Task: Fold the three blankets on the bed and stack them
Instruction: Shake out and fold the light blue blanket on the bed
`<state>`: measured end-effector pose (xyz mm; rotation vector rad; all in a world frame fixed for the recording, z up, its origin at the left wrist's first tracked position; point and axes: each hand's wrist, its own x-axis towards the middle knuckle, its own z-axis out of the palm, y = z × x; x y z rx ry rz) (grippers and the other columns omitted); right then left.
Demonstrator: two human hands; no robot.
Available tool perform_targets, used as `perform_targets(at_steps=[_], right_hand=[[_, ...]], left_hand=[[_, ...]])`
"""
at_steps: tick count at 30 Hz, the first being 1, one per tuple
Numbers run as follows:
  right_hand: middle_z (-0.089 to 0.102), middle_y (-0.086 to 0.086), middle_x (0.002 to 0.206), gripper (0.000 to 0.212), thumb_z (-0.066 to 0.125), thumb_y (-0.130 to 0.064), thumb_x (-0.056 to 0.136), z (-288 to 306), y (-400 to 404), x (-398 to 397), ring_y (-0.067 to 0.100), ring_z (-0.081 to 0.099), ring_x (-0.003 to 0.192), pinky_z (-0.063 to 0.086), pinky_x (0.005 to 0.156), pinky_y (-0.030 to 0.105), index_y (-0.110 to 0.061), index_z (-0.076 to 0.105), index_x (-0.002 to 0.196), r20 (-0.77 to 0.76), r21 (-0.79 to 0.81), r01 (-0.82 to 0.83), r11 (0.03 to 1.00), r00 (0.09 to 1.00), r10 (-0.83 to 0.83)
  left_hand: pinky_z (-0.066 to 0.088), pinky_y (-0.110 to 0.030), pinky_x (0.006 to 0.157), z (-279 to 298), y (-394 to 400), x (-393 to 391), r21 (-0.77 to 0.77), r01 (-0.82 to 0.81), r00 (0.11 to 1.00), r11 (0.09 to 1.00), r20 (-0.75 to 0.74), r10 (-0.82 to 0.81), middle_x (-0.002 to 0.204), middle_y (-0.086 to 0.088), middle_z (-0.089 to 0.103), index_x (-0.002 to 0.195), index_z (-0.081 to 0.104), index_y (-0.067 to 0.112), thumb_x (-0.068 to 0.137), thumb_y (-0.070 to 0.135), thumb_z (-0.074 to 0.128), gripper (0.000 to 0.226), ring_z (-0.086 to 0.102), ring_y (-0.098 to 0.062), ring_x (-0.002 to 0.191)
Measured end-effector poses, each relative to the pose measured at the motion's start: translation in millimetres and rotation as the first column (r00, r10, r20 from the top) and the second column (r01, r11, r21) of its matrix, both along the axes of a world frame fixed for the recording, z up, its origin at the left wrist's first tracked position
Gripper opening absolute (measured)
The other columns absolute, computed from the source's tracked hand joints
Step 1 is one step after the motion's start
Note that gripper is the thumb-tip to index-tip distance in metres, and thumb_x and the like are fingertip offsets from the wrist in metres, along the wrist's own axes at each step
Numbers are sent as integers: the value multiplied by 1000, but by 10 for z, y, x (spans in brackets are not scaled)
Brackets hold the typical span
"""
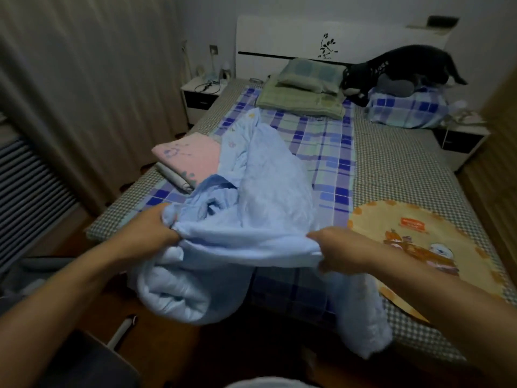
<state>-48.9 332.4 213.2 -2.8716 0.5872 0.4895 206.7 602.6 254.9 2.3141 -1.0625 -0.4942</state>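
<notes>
Three blankets: one blue [268, 175], one pink [190, 155], one yellow [419, 247]; two hands, two bedside tables, one cat [402, 68].

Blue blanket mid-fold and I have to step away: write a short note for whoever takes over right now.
Left hand and right hand each grip the near edge of the blue blanket, which is bunched up, part hanging off the foot of the bed.
Done: pink blanket lies folded on the bed's left side.
Left: fold the blue one; the yellow blanket lies unfolded at right; then stack all three.
</notes>
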Motion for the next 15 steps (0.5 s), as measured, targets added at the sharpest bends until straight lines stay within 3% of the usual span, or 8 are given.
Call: perform_targets(at_steps=[3,5,6,8,10,12,14,15], right_hand=[[66,2,95,17,61,-16,83,-425,-465,-77,22,61,79,47,64,30,-22,69,97,32,-185,269,945,963,-268],[67,7,90,14,59,-11,84,-583,-747,-57,24,57,70,44,61,29,-17,71,88,296,-102,499,860,841,-453],[67,9,88,17,56,-10,86,-600,-826,1,26,57,71,44,63,29,-16,72,86,444,80,610,788,686,-577],[65,9,88,21,50,-14,92,-481,-883,200,26,57,81,42,70,30,-17,70,84,494,590,678,438,125,-860],[64,3,90,20,48,-26,90,-342,-827,449,25,60,94,44,72,28,-21,66,85,196,961,252,112,-340,-920],[63,4,98,23,47,-30,89,-404,-603,612,26,59,97,48,78,33,-21,64,101,343,921,257,293,-179,-922],[64,10,105,43,46,-32,89,-740,-391,553,31,60,90,47,77,39,-18,56,129,574,490,308,815,590,-568],[67,12,109,58,42,-44,88,-969,-340,456,36,63,90,48,76,41,-18,48,139,429,450,254,856,779,-457]], left_hand=[[50,-27,68,175,210,-112,45,74,996,996,38,-76,72,6,69,75,67,22,56,27,59,22,63,-6,69],[43,-20,58,288,356,-177,38,42,999,998,15,-43,63,3,68,64,67,16,68,15,64,5,58,-3,57],[42,-21,54,316,430,-179,7,-16,999,1000,-49,17,58,-1,68,57,65,13,74,4,66,19,56,-4,52],[45,-25,56,223,501,-153,-3,-126,981,992,-147,124,58,-6,69,54,65,22,78,3,64,31,61,-8,55],[47,-28,65,-84,502,-100,160,-122,991,980,-42,130,81,2,73,75,61,39,75,45,63,6,65,-15,76],[50,-32,78,-562,514,31,494,-126,992,860,88,95,114,0,68,111,50,42,62,80,55,63,65,-23,99],[49,-35,95,-1087,578,118,716,-71,997,694,81,18,146,-3,49,144,30,42,63,83,58,95,56,-27,125],[45,-37,102,-1346,637,157,779,-48,998,625,58,5,154,-3,39,151,22,38,71,78,56,95,49,-28,133]])
